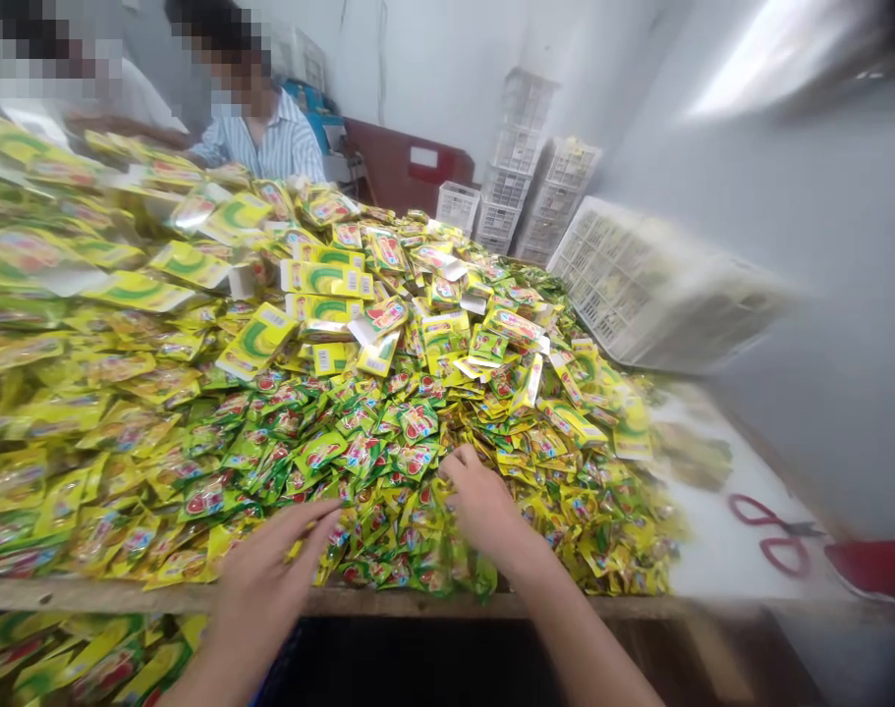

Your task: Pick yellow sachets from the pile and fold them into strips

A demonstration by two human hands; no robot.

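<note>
My left hand point(270, 560) is at the near edge of a big heap of small sachets. Its thumb and fingertips come together in a pinch beside some yellow-green sachets point(377, 525); what they grip, if anything, I cannot make out. A little further in, my right hand point(480, 501) has its fingers curled down among the sachets, with its fingertips partly hidden. Green sachets with a red fruit print point(321, 452) lie in front of both hands, and yellow ones point(542, 442) are to the right. Yellow cartons point(329, 280), some with flaps open, rest on top of the heap.
Red-handled scissors point(775, 535) lie on the white tabletop point(712, 570) at right, near a red object point(874, 568). A white crate point(624, 285) tilts at the table's right side. Stacked crates point(506, 167) stand behind. Two people sit across the heap. More packets point(85, 658) are below the wooden edge.
</note>
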